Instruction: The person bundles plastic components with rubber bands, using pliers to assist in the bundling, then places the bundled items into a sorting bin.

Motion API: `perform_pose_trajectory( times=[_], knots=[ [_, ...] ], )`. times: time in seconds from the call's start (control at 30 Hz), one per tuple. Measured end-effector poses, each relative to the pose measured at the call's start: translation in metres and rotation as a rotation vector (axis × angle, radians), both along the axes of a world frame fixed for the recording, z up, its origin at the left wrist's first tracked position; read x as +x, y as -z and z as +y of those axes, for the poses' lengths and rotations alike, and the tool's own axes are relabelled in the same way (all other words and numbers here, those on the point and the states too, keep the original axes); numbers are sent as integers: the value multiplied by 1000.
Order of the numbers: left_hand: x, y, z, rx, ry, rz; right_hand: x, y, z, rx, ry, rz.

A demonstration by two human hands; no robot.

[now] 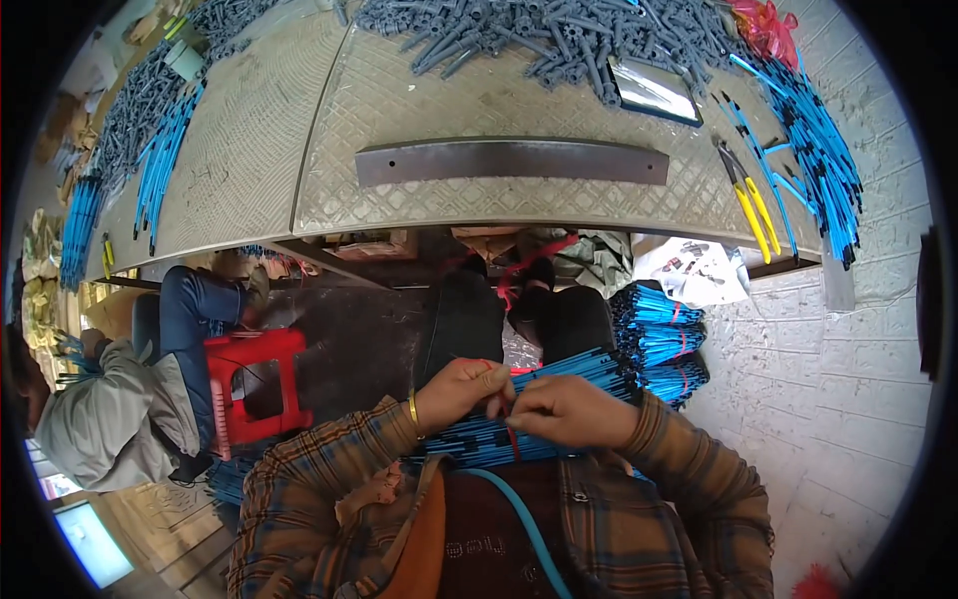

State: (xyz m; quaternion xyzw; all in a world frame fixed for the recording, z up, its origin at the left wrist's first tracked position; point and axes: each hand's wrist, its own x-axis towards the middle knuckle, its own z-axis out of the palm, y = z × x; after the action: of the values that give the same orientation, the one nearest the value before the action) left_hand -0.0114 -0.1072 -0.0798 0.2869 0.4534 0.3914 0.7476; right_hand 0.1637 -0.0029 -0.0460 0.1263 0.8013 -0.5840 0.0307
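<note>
Across my lap lies a thick bundle of thin blue rods with black ends (pixel 581 370). A narrow red tie (pixel 513 440) passes over the bundle, and its upper part runs up between my fingers. My left hand (pixel 459 394) is closed in a pinch on the tie, just above the rods. Close beside it, my right hand (pixel 571 410) is also closed, with thumb and forefinger together at the tie. Whether the tie is knotted is hidden by my fingers.
Tied blue bundles (pixel 667 339) stack right of my knees. On the table (pixel 339 110) are a metal bar (pixel 514 164), yellow-handled pliers (pixel 750 205), a phone-like dark slab (pixel 654 90), loose blue rods (pixel 818 150) and grey plastic parts (pixel 559 35). A person (pixel 110 409) sits left near a red stool (pixel 257 384).
</note>
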Motion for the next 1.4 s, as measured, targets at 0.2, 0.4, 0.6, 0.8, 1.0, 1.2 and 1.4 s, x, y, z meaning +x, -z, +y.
perform_pose_trajectory(
  times=[0.2, 0.4, 0.6, 0.8, 1.0, 1.2, 1.4],
  knots=[
    [-2, 4, -1, -12, -52, -62, -13, -4, -23, 456, 11, 15],
    [-4, 10, -5, 37, -56, -100, -16, 0, -25, 693, 130, -124],
    [-6, 10, -3, 57, -40, -109, -9, 18, -19, 440, 180, 48],
    [-8, 10, -3, 58, -31, -105, -8, 1, 3, -16, 38, -135],
    [-9, 10, -4, 31, -63, -151, -6, -2, 5, 174, 79, 322],
    [0, 11, -5, 116, -69, -30, 2, -1, -25, -464, 274, 119],
    [3, 6, -4, 103, -86, 83, 6, -6, -33, -709, 314, -18]
  ],
)
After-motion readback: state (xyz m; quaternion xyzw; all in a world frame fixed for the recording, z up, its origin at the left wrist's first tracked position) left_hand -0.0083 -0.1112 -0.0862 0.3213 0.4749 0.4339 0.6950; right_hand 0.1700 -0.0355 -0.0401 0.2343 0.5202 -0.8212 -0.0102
